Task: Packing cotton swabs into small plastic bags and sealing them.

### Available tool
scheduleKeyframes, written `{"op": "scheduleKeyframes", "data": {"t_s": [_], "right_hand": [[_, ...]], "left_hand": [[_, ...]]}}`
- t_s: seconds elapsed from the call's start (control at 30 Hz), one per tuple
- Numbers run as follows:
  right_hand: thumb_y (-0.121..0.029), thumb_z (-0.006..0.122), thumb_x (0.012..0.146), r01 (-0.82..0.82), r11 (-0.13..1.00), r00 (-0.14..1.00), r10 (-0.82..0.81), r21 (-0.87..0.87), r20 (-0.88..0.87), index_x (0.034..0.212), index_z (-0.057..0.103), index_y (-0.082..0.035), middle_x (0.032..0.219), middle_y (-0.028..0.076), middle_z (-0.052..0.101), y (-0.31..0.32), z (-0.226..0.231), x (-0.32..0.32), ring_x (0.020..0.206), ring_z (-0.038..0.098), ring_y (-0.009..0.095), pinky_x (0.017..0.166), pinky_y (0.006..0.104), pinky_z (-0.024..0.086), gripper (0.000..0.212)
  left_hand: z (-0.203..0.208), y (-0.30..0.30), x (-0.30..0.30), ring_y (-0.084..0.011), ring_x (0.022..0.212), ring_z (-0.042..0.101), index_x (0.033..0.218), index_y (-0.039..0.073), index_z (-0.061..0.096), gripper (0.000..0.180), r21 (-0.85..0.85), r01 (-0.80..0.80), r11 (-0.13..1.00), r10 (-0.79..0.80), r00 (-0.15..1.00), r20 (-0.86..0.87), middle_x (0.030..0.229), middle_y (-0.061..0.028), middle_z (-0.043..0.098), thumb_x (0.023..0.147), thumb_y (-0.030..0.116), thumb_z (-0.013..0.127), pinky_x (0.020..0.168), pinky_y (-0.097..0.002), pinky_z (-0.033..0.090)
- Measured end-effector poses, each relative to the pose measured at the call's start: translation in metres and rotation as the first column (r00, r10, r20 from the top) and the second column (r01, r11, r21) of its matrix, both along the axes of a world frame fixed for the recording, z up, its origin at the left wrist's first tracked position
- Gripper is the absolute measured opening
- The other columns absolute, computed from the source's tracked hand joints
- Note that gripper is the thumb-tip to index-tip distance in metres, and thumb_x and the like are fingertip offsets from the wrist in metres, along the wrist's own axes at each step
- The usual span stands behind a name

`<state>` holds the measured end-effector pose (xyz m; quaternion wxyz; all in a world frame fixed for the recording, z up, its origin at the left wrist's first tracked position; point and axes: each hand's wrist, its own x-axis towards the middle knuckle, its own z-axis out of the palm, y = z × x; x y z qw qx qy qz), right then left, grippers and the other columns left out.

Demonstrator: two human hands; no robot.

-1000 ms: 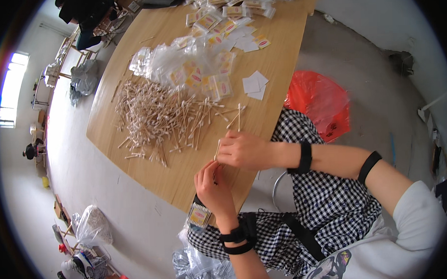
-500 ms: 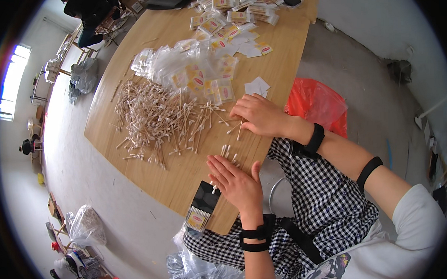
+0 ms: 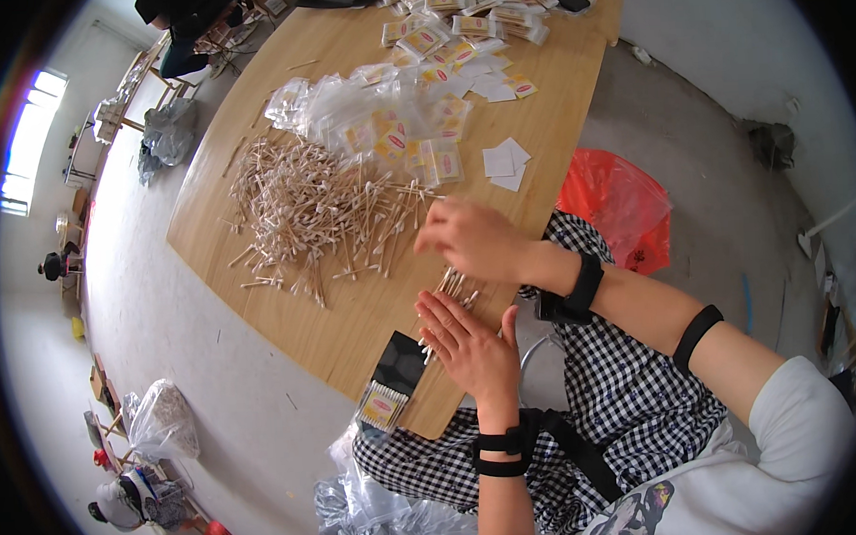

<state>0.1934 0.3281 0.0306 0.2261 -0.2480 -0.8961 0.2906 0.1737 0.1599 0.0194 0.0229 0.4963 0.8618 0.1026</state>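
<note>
My left hand (image 3: 471,356) lies flat with its fingers stretched out over a small bundle of cotton swabs (image 3: 457,285) at the near edge of the table. Swab tips show past both sides of that palm. Just beyond it, my right hand (image 3: 479,242) hovers over the far end of the bundle, its fingers bent and smeared by motion; whether it holds a swab is not visible. To the left is a large loose heap of cotton swabs (image 3: 303,201). A clear pack of swabs with a yellow label (image 3: 383,407) rests on a black pad (image 3: 399,365) beside my left hand.
Behind the heap lie clear plastic bags (image 3: 333,115), white cards (image 3: 506,161) and many filled swab packs (image 3: 453,26) on the wooden table (image 3: 308,338). A red plastic bag (image 3: 624,204) hangs by the right edge. Other people are in the background at left.
My right hand has moved left and nearer to my left hand, over the bundle's far end. My left hand stays flat on the swabs. The whole view has shifted slightly.
</note>
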Motion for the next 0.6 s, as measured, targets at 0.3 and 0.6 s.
{"op": "scheduleKeyframes", "data": {"t_s": [0.3,0.6], "right_hand": [[-0.005,0.064,0.08,0.116,0.98,0.983,-0.136,0.16,0.12,0.088,0.062,-0.006,0.091,0.006,0.063,0.003,-0.002,0.009,0.091,0.059,0.026,0.085,0.0402,0.047,0.008],[-0.004,0.062,0.082,-0.413,0.905,0.908,0.418,-0.105,0.033,0.091,0.06,-0.008,0.087,0.007,0.064,-0.006,-0.001,-0.007,0.088,0.06,0.028,0.084,0.0392,0.045,0.01]], "left_hand": [[-0.001,-0.002,-0.002,-0.0372,0.149,0.018,0.15,-0.011,0.022,0.096,0.02,0.004,1.0,-0.004,1.0,-0.009,0.158,-0.0263,0.024,0.095,0.064,0.044,0.122,-0.046,0.011],[0.0,-0.002,0.0,-0.0373,0.151,0.013,0.151,-0.011,0.02,0.098,-0.015,0.001,1.0,-0.001,1.0,0.001,0.159,-0.0265,0.02,0.095,0.067,0.039,0.123,-0.0455,0.009]]}}
